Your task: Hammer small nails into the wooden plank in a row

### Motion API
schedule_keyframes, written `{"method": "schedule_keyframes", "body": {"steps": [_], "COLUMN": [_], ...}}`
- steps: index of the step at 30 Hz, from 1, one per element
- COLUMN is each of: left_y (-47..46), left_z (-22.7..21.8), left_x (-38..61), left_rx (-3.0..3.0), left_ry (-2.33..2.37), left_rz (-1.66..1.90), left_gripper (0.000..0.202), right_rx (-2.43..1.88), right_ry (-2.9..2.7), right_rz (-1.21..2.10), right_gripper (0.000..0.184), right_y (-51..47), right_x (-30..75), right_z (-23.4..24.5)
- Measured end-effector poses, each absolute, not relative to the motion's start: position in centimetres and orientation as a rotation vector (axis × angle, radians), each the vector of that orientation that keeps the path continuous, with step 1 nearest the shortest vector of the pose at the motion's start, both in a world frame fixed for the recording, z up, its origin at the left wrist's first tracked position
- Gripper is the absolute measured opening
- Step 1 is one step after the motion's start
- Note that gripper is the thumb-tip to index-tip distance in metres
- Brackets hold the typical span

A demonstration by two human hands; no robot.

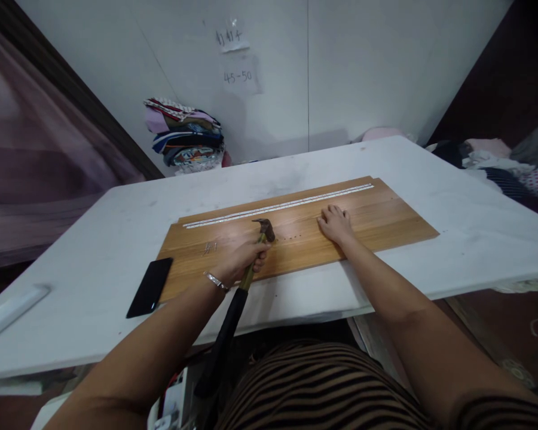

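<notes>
My left hand (246,260) is wrapped round the handle of a claw hammer (233,316), close below its metal head. The head is over the wood-grain board (385,218), and the black grip hangs past the table's near edge. My right hand (336,225) lies on the board with its fingers stretched out, holding nothing. Between the hands a row of small dark dots (291,237) marks the board; whether they are nail heads or holes I cannot tell. Several loose nails (210,247) lie left of the hammer head. A long white marked strip (278,207) runs along the board's far side.
A black phone-like slab (150,286) overlaps the board's left end. The white table (94,257) carries a white roll (13,310) at far left. Folded cloths (188,134) are stacked by the wall, where paper notes (238,76) hang. More fabric (497,158) lies at right.
</notes>
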State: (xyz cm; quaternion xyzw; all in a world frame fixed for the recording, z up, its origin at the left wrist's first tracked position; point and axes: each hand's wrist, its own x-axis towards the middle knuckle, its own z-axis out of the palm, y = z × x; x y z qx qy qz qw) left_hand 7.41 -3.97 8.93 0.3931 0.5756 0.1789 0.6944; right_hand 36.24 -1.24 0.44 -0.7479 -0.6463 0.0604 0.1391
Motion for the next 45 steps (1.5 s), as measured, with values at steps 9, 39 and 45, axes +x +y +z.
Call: {"method": "schedule_keyframes", "body": {"steps": [9, 39, 45], "left_y": [-4.05, -4.06, -4.19], "left_z": [9.21, 9.54, 9.56], "left_x": [7.49, 7.67, 7.87], "left_rx": [0.888, 0.907, 0.893], "left_ry": [1.292, 1.277, 1.308], "left_rz": [0.406, 0.426, 0.407], "left_gripper": [0.013, 0.014, 0.013], "right_rx": [-2.148, -2.138, -2.146], "right_ry": [-1.872, -1.865, -1.869], "right_rz": [0.175, 0.171, 0.169], "right_gripper": [0.038, 0.039, 0.038], "right_y": [-1.10, -1.12, -1.15], "right_x": [36.36, 36.36, 36.35], "right_z": [0.20, 0.19, 0.26]}}
